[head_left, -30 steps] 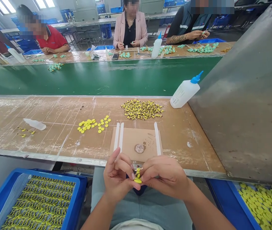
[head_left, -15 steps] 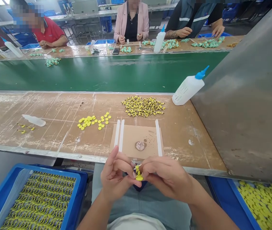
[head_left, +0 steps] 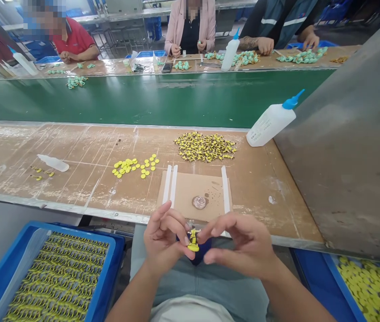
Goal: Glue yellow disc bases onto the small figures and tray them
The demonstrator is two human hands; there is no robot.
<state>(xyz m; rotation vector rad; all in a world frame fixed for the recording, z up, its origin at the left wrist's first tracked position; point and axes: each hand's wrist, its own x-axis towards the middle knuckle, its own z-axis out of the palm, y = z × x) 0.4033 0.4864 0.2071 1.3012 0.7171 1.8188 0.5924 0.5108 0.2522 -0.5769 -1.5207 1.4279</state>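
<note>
One held figurine [head_left: 193, 240], three white strips [head_left: 225, 190], three blue-capped bottles [head_left: 268, 127], three co-workers [head_left: 174, 27]

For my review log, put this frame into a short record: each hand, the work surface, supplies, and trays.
left hand: pinching a small yellow figure near its base
right hand: beside the figure, thumb and index apart; fingertip contact unclear
work surface: cardboard sheet bearing a small round object
supplies: yellow discs; heap of yellow-and-dark pieces; tilted white bottle with blue cap
trays: blue left tray, filled with rows; blue right tray, holding yellow pieces
</note>
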